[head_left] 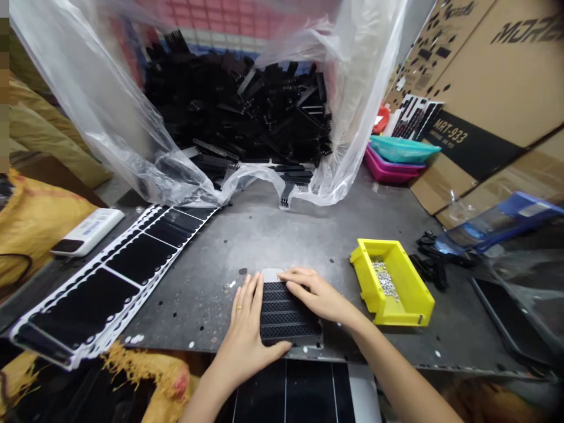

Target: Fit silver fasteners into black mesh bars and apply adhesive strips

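Observation:
A flat black piece with rows of fine mesh pattern [286,311] lies on the table near its front edge, with a pale strip showing at its far end. My left hand [249,323] rests along its left side, fingers stretched forward and thumb across the near edge. A ring is on one finger. My right hand [311,294] touches the far right corner, its fingers extended and bent slightly inward over the edge. Both palms hide parts of the piece's sides. Right of my right hand stands a yellow bin [409,279] with small shiny metal bits [385,279] in it.
A clear plastic bag [352,135] holding many black comb-like parts [238,111] fills the back. Black sticker sheets [132,258] and a white device [90,231] lie left. On the right are pink trays [390,171], a phone-like slab [511,320] and cardboard boxes [506,76].

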`<state>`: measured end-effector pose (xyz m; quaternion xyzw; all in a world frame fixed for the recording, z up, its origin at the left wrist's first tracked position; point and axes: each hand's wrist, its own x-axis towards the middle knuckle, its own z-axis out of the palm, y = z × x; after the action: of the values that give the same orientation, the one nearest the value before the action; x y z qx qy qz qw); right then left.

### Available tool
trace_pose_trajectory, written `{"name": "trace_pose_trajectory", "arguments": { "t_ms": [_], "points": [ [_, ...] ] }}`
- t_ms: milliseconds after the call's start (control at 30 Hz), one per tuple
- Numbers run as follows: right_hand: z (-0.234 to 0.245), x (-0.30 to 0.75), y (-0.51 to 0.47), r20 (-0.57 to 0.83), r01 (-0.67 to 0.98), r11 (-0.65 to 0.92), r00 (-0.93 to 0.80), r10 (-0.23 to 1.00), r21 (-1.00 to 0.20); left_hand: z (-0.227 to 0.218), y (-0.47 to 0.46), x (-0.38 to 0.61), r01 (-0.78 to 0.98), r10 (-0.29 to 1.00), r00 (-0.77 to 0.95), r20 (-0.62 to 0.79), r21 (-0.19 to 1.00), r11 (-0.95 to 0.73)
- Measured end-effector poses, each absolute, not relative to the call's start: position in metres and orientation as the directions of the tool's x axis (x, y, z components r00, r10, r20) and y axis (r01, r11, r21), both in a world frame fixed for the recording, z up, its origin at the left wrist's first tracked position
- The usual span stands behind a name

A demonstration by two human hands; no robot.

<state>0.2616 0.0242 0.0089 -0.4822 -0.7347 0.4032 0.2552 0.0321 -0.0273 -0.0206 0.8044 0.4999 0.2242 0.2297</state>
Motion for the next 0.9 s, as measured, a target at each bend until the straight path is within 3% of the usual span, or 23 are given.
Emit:
{"name": "trace_pose_trajectory", "arguments": {
  "t_ms": [133, 233, 300, 367, 433, 467, 500, 700, 900],
  "points": [
    [-0.008, 0.255, -0.01, -0.128, 0.337, -0.098, -0.067, 0.989, -0.937, -0.021, -0.019, 0.031, 0.674, 0.909, 0.407, 0.094, 0.64, -0.368],
    [-0.013, 0.244, -0.027, -0.11, 0.379, -0.07, -0.085, 0.99, -0.923, -0.025, -0.015, 0.035, 0.668, 0.902, 0.399, 0.163, 0.623, -0.408],
    [-0.002, 0.257, -0.028, -0.023, 0.447, 0.026, -0.104, 0.994, -0.894, -0.027, -0.012, 0.036, 0.673, 0.893, 0.397, 0.211, 0.595, -0.439],
    [0.019, 0.293, -0.024, 0.115, 0.573, 0.086, 0.014, 0.993, -0.815, -0.03, -0.009, 0.035, 0.681, 0.883, 0.407, 0.234, 0.566, -0.464],
    [0.04, 0.344, -0.016, 0.231, 0.757, -0.001, 0.201, 0.952, -0.654, -0.033, -0.006, 0.033, 0.69, 0.873, 0.422, 0.244, 0.539, -0.484],
    [0.048, 0.37, -0.012, 0.186, 0.838, -0.06, 0.189, 0.964, -0.542, -0.034, -0.005, 0.032, 0.693, 0.869, 0.428, 0.251, 0.526, -0.493],
    [0.052, 0.392, -0.007, 0.139, 0.861, -0.074, 0.166, 0.976, -0.504, -0.036, -0.003, 0.032, 0.697, 0.865, 0.43, 0.258, 0.514, -0.5],
    [0.033, 0.431, 0.015, -0.097, 0.908, 0.054, -0.103, 0.99, -0.416, -0.039, 0.001, 0.03, 0.723, 0.849, 0.449, 0.278, 0.446, -0.528],
    [0.014, 0.417, 0.021, -0.13, 0.955, -0.027, -0.012, 0.991, -0.295, -0.035, 0.002, 0.029, 0.731, 0.847, 0.458, 0.27, 0.427, -0.532]
  ]
}}
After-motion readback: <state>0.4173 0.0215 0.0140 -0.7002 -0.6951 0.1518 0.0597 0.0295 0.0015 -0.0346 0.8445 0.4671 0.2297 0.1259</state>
